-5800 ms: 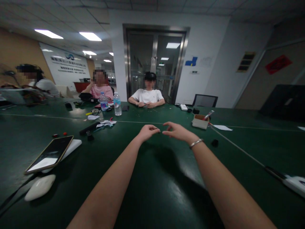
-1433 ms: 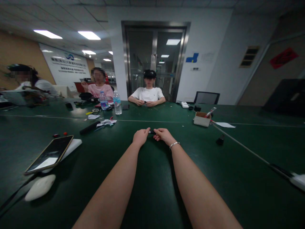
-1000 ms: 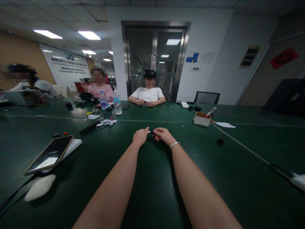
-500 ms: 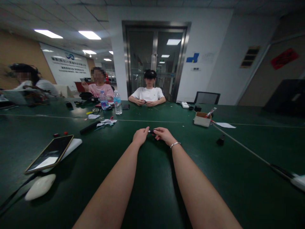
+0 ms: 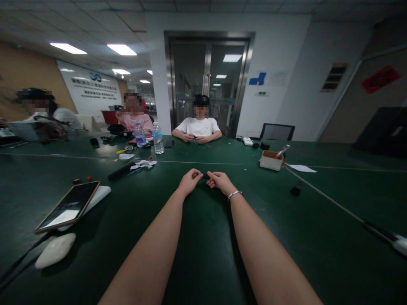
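Between my hands, above the green table, is a small dark object; it is too small for me to tell its kind. My right hand pinches its right end between thumb and fingertips, and a metal bracelet circles that wrist. At its other end my left hand is closed, with curled fingers and a pale spot at the fingertips. The fingers hide much of the object.
At left lie a phone and a white mouse-shaped object. Two water bottles stand farther back. A small box and a black item are at right. Across the table sits a person.
My left fingers have curled more and shifted slightly right at the object's end, where a light tip showed before. My right hand keeps its pinch. The view has tilted up slightly.
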